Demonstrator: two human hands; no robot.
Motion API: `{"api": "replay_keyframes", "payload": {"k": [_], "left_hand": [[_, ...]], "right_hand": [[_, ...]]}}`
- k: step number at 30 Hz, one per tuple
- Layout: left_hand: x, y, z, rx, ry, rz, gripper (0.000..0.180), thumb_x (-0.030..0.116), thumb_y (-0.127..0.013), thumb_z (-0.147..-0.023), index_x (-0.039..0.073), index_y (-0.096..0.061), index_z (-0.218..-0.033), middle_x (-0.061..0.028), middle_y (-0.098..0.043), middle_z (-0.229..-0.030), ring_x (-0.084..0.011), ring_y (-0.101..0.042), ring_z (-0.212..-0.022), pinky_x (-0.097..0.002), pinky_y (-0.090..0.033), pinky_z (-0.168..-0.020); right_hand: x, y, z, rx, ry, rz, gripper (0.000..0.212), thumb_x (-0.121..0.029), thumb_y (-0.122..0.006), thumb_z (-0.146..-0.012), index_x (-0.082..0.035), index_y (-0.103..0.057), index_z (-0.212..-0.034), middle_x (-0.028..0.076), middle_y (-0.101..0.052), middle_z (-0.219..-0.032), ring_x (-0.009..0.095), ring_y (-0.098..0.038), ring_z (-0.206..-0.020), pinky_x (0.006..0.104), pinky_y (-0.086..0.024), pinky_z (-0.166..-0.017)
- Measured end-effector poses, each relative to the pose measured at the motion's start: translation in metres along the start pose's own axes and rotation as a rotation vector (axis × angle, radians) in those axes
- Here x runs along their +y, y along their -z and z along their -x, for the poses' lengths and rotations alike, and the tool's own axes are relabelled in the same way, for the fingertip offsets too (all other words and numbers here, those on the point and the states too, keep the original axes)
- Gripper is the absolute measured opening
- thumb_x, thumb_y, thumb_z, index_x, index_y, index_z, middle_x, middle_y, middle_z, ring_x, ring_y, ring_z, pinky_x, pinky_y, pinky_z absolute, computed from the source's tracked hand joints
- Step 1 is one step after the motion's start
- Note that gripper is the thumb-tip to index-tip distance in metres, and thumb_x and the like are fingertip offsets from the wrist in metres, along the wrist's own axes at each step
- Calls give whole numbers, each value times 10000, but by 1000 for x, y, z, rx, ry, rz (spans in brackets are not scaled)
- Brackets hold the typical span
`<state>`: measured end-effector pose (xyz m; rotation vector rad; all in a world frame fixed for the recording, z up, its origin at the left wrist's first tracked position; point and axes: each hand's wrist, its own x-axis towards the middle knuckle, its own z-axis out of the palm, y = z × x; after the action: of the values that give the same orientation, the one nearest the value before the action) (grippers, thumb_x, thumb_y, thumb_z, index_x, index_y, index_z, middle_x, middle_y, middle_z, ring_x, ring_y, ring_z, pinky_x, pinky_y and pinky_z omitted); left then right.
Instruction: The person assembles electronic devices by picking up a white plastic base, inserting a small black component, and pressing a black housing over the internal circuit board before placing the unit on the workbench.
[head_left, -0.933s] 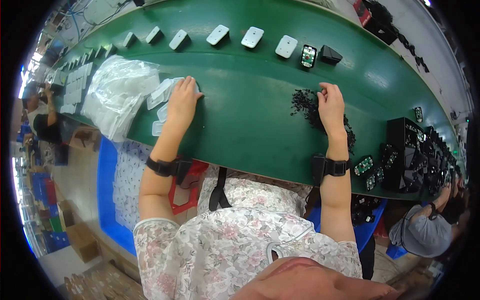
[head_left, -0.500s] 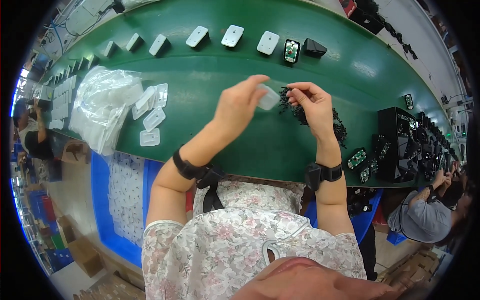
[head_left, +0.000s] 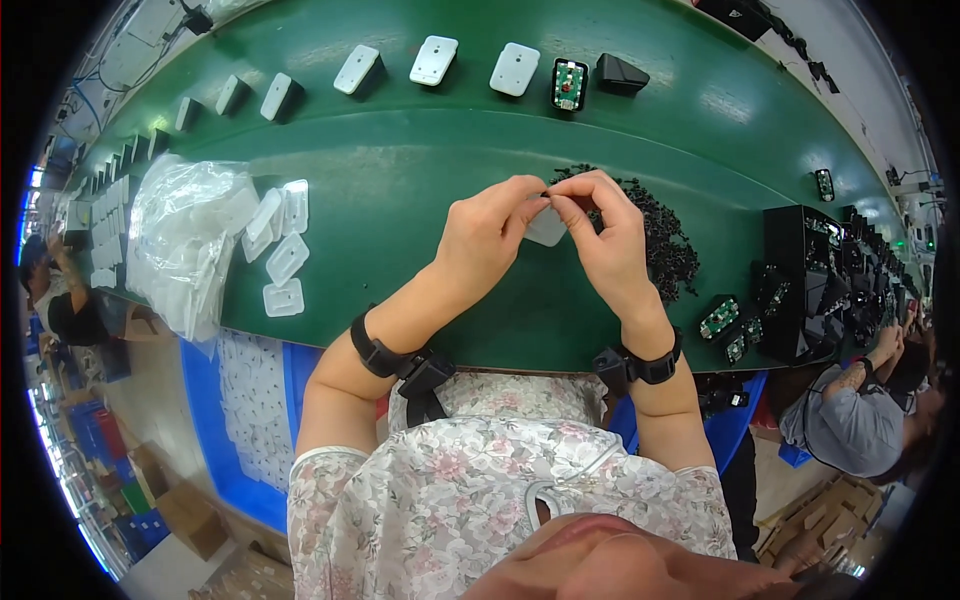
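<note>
My left hand (head_left: 482,225) is closed on the edge of a translucent white plastic cover (head_left: 545,230), held above the green table. My right hand (head_left: 606,232) meets it there, thumb and forefinger pinched at the cover's upper edge. Whatever lies between those fingertips is too small and hidden to make out. Just behind and beside my right hand spreads a pile of small black parts (head_left: 668,240). Several loose translucent covers (head_left: 288,259) lie on the table to the left, next to a clear plastic bag (head_left: 185,240) full of more.
Along the back stands a row of dark housings with white tops (head_left: 434,61), an open housing with a green circuit board (head_left: 570,84) and a black housing (head_left: 622,74). A black box (head_left: 785,290) and loose circuit boards (head_left: 719,317) sit right. Blue bin (head_left: 215,440) below left; co-worker (head_left: 850,420) right.
My right hand has left the black parts and come left to the cover; the fingertips of both hands now meet. My left hand has brought the cover slightly lower. The view has shifted slightly.
</note>
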<state>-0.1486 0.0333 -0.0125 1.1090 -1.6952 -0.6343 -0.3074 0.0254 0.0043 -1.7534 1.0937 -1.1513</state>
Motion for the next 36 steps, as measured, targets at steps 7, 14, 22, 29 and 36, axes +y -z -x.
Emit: {"api": "replay_keyframes", "payload": {"k": [7, 14, 22, 29, 36], "left_hand": [[8, 13, -2, -186, 450, 468, 97, 73, -543, -916, 30, -565, -1000, -35, -603, -676, -80, -518, -436, -207, -366, -390], [5, 10, -4, -119, 530, 794, 296, 33, -538, -904, -42, -466, -1181, -119, -614, -953, -165, -644, -724, -249, -528, -628], [5, 10, -1, -94, 640, 827, 239, -33, -525, -887, -82, -484, -1117, -157, -594, -1024, -201, -655, -859, -294, -543, -817], [-2, -2, 8, -33, 311, 640, 91, -4, -561, -884, -42, -532, -961, -99, -602, -938, -151, -646, -797, -253, -533, -724], [-2, 0, 5, 3, 328, 703, 56, 13, -564, -888, -16, -522, -910, -60, -601, -835, -124, -621, -722, -239, -522, -661]], "right_hand": [[4, 1, -5, 93, 457, 389, 97, -11, -674, -770, -11, -609, -842, 88, -580, -830, 205, -558, -720, 284, -453, -608], [-3, -1, -2, 198, 339, 396, 119, -64, -707, -751, -30, -605, -802, 59, -539, -748, 181, -509, -644, 274, -411, -542], [0, -6, -1, 183, 163, 307, 106, -66, -695, -768, -30, -599, -796, 33, -534, -747, 127, -483, -631, 241, -375, -541], [8, -4, 3, 53, -293, -225, 111, -78, -672, -819, -18, -585, -784, -15, -497, -742, 50, -428, -624, 194, -330, -550], [10, -7, 2, 115, 89, 122, 152, -105, -695, -809, -50, -581, -894, -30, -475, -808, 56, -402, -652, 190, -317, -554]]}}
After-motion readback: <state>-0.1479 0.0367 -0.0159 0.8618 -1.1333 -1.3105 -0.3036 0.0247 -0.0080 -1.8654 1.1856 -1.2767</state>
